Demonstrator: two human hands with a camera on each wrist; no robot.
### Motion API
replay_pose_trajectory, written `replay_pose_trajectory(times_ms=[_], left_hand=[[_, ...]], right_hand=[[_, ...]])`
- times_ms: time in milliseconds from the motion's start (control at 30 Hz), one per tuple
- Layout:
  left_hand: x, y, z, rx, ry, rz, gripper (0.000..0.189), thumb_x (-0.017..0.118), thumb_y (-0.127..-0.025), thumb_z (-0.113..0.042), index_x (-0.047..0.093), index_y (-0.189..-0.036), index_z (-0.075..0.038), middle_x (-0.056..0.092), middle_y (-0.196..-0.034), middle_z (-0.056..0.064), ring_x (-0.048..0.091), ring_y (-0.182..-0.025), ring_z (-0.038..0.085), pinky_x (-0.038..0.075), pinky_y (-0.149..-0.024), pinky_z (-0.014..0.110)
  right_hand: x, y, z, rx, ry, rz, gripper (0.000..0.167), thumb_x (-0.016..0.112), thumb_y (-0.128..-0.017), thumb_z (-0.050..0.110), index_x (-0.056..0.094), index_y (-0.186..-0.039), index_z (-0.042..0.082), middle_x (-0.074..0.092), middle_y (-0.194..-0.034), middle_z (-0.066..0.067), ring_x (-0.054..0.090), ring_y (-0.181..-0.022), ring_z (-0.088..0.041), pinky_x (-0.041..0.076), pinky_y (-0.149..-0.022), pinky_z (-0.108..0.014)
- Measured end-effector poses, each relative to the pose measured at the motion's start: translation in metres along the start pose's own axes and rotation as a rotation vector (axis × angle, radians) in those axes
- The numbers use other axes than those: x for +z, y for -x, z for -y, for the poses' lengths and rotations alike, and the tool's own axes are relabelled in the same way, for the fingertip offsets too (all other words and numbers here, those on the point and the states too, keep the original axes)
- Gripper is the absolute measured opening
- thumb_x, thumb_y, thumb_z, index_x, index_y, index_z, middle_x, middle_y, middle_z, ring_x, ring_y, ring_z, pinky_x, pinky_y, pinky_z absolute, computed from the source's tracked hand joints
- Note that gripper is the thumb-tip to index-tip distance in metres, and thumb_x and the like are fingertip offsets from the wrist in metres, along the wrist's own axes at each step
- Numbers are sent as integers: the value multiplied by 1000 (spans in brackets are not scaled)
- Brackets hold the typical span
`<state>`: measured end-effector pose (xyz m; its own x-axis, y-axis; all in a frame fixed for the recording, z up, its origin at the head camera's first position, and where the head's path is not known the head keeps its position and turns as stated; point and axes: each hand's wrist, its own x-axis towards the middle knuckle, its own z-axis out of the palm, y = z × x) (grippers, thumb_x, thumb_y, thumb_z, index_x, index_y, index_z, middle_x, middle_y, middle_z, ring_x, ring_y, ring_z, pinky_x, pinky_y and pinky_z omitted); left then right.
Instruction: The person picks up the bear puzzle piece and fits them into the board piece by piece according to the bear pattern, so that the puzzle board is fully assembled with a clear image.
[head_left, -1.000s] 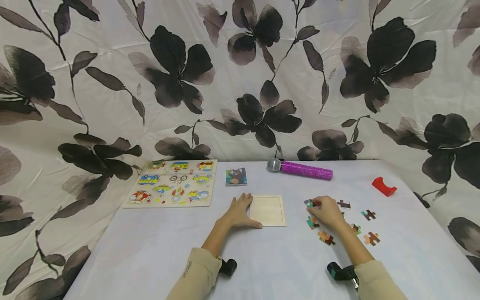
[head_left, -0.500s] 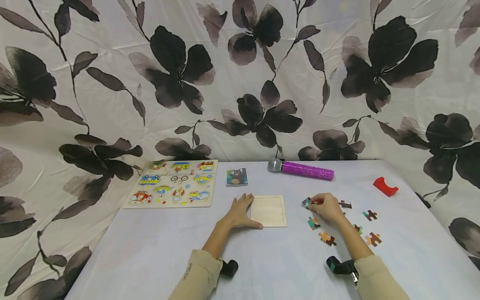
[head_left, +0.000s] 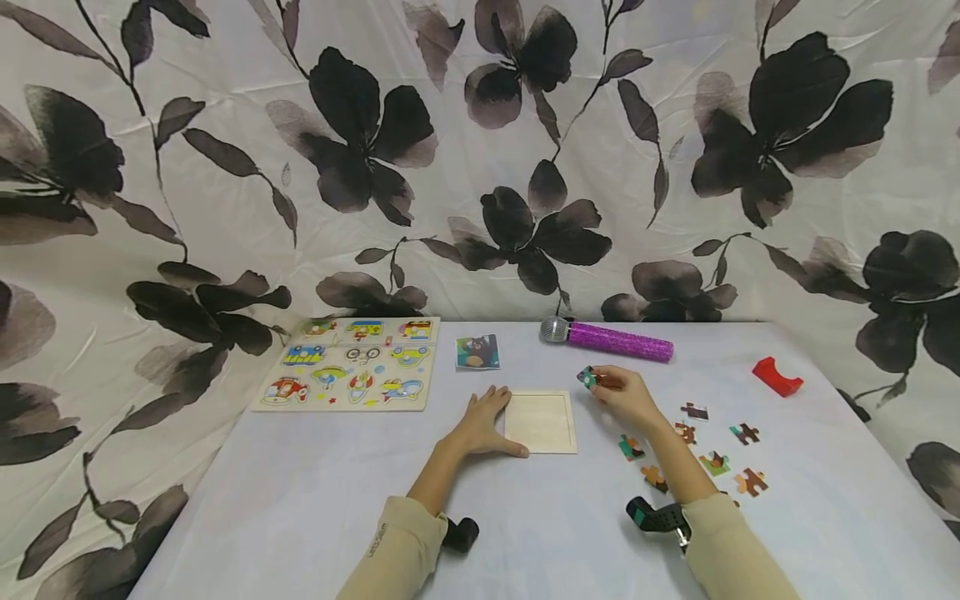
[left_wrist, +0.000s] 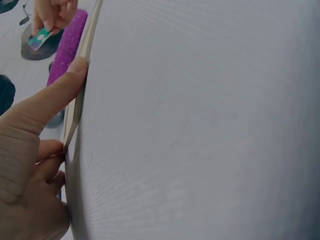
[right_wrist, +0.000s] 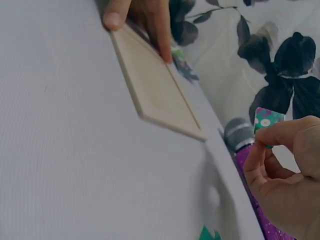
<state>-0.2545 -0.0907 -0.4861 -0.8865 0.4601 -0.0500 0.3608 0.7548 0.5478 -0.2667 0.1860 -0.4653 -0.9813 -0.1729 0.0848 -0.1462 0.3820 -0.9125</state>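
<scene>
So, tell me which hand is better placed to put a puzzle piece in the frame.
The right hand, I'd judge: it pinches a puzzle piece near the wooden frame; the left hand rests against the frame's left side.

Puzzle piece (right_wrist: pixel 264 118) is teal with white dots, some purple. Tray (head_left: pixel 540 423) is plain cream. Mic handle (head_left: pixel 621 342) is purple glitter, mic head (head_left: pixel 555 330) grey. Sleeves (head_left: pixel 397 546) beige. Backdrop (head_left: pixel 442 196) white, black-grey florals.

Between frame (head_left: pixel 538 422) and puzzle pieces (head_left: pixel 715 463), the tabletop (head_left: pixel 588 500) lies free up to the microphone (head_left: pixel 618 342).
</scene>
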Motion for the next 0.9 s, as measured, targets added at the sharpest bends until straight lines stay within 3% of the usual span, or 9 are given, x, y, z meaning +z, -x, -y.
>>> replay_pose_trajectory(times_ms=[100,167,333,467,667,900], left_hand=[[1,-1,0,-4,8,0,105,83,-66,-44,32,-143,5,29,-150,19,17,-142,33,7,-115,52],[1,-2,1,-2,12,-4,105,83,-66,-44,32,-143,5,30,-150,19,18,-142,33,7,-115,52],[2,-3,1,5,13,-10,104,83,-66,-44,33,-143,4,30,-150,19,18,-142,34,7,-115,53],[2,-3,0,12,15,-10,104,83,-66,-44,33,-143,5,31,-149,20,19,-141,35,8,-115,54],[0,-2,0,10,21,-11,104,83,-65,-43,33,-143,5,31,-149,20,19,-141,35,9,-115,54],[0,-1,2,4,27,-17,104,83,-65,-44,33,-143,5,31,-149,19,19,-141,35,9,-115,53]], right_hand=[[6,-4,2,-9,-32,2,42,56,-88,1,51,-129,-8,55,-121,-30,59,-102,-33,54,-76,-23],[11,-7,4,-21,-58,8,43,55,-88,0,50,-130,-7,54,-120,-30,61,-97,-29,54,-77,-23],[20,-12,7,2,-202,-17,45,56,-86,-6,47,-130,-10,58,-94,-20,65,-72,-8,55,-73,-20],[27,-15,8,18,-315,-51,38,58,-85,-8,47,-120,-18,59,-84,-13,65,-65,-5,56,-72,-23],[35,-15,8,-26,-265,-59,32,56,-85,-8,57,-117,-15,63,-96,-27,64,-72,-8,57,-73,-26],[41,-16,7,-34,-252,-18,35,53,-88,-6,53,-121,-15,57,-113,-33,61,-74,-6,56,-72,-23]])
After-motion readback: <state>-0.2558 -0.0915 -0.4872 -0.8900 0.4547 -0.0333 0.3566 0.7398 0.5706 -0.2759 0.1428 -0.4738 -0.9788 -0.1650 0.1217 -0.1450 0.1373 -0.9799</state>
